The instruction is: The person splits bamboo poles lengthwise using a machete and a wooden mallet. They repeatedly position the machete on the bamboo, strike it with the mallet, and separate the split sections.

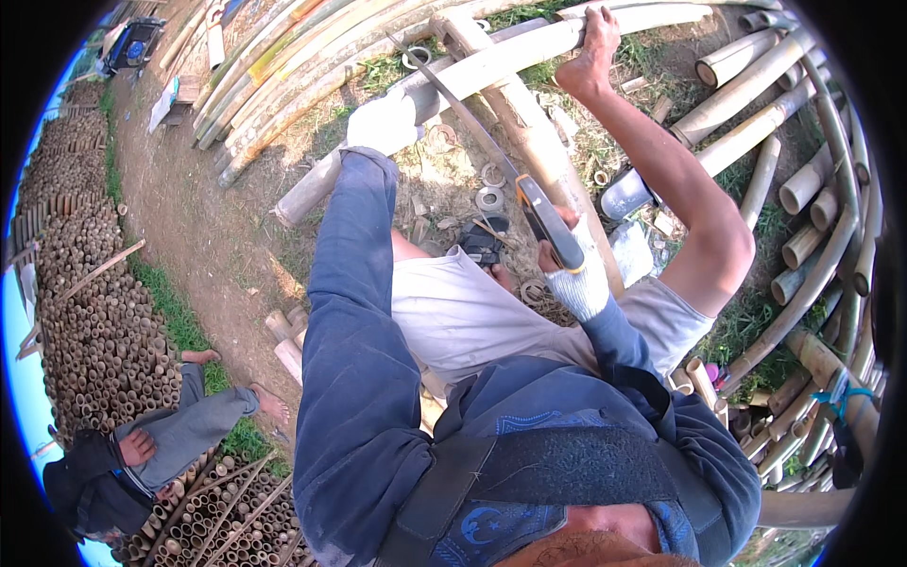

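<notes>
A pale bamboo pole (510,59) slants across the far middle, laid over a thick bamboo support (529,142). My left hand (382,124), in a white glove, is closed on the pole left of the support. My right hand (578,274), gloved with bare fingertips, grips the black-and-orange handle of a hand saw (487,142). The saw's long blade runs up and left, crossing the pole just right of my left hand; whether its teeth are in a cut I cannot tell. My bare right foot (595,42) presses on the pole farther right.
Long bamboo poles (293,76) lie at the far left. Cut bamboo pieces (746,104) are heaped on the right. Cut rings (489,197) and a sandal (625,194) lie on the ground. Another person (161,454) sits at the lower left, by stacked bamboo (90,331).
</notes>
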The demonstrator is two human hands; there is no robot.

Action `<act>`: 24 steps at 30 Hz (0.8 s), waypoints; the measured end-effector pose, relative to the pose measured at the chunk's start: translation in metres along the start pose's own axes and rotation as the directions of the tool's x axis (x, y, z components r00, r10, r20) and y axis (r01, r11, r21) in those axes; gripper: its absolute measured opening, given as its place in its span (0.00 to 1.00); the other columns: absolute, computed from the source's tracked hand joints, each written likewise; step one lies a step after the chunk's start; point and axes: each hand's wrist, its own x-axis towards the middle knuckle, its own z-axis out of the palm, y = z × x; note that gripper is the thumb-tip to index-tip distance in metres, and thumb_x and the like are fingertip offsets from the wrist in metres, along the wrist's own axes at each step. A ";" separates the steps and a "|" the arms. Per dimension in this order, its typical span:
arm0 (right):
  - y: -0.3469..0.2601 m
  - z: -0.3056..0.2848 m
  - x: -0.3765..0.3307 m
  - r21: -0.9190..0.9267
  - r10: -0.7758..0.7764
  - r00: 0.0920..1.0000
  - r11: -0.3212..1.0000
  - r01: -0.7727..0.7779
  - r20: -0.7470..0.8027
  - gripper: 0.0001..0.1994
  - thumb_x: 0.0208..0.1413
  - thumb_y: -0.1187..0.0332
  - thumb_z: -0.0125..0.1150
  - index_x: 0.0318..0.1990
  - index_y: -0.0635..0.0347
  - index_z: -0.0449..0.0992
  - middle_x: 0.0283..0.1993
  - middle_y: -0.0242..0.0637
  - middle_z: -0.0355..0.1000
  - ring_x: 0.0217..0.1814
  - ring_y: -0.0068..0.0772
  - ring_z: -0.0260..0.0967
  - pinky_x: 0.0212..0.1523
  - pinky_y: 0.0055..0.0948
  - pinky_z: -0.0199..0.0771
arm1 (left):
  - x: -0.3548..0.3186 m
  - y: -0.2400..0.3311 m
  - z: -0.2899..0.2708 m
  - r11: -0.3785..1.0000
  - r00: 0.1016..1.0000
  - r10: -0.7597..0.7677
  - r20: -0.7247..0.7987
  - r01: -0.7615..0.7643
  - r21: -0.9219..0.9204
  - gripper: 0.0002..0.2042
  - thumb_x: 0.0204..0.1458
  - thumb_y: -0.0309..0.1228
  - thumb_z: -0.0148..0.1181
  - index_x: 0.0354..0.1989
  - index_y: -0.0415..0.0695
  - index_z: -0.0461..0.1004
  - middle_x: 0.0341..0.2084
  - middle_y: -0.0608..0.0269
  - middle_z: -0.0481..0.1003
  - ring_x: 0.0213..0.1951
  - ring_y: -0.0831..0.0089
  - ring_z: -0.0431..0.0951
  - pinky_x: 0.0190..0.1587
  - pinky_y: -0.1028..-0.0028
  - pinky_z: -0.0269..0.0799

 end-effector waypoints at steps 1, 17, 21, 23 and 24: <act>-0.017 -0.019 -0.035 0.079 0.135 0.991 0.988 -0.134 -0.003 0.20 0.66 0.69 0.57 0.63 0.66 0.73 0.52 0.45 0.75 0.53 0.40 0.76 0.58 0.37 0.74 | 0.002 0.000 0.001 1.000 0.999 0.026 0.031 -0.026 -0.009 0.27 0.55 0.53 0.71 0.57 0.47 0.80 0.55 0.54 0.80 0.50 0.55 0.85 0.52 0.54 0.82; 0.019 0.043 0.036 0.245 0.085 0.996 0.966 -0.081 -0.008 0.24 0.58 0.76 0.62 0.63 0.61 0.72 0.51 0.41 0.76 0.50 0.35 0.76 0.53 0.34 0.77 | 0.004 0.001 -0.001 0.987 0.986 -0.152 0.074 0.155 -0.047 0.31 0.51 0.52 0.73 0.63 0.52 0.77 0.52 0.54 0.82 0.51 0.54 0.85 0.54 0.55 0.82; -0.009 -0.030 -0.082 0.439 0.281 0.958 0.854 -0.278 0.061 0.24 0.65 0.69 0.57 0.66 0.67 0.69 0.59 0.46 0.71 0.60 0.43 0.71 0.64 0.41 0.69 | 0.007 -0.003 0.005 0.999 0.999 0.031 0.011 -0.031 -0.014 0.23 0.52 0.49 0.71 0.53 0.51 0.79 0.52 0.54 0.81 0.50 0.55 0.86 0.50 0.54 0.83; -0.011 -0.020 -0.062 0.301 0.168 0.985 0.942 -0.149 -0.040 0.22 0.66 0.68 0.58 0.65 0.67 0.70 0.58 0.45 0.73 0.57 0.44 0.73 0.61 0.40 0.72 | 0.008 -0.004 0.005 0.999 1.000 -0.024 0.000 0.024 -0.020 0.26 0.53 0.51 0.71 0.57 0.52 0.79 0.51 0.54 0.82 0.50 0.55 0.86 0.51 0.55 0.83; -0.009 -0.010 -0.035 0.145 0.043 0.996 0.989 -0.031 -0.082 0.20 0.66 0.68 0.59 0.62 0.66 0.73 0.56 0.43 0.76 0.53 0.43 0.78 0.55 0.37 0.78 | 0.008 -0.003 0.005 0.997 0.997 -0.075 0.033 0.075 -0.024 0.28 0.53 0.53 0.72 0.59 0.52 0.78 0.52 0.53 0.82 0.51 0.54 0.85 0.53 0.56 0.82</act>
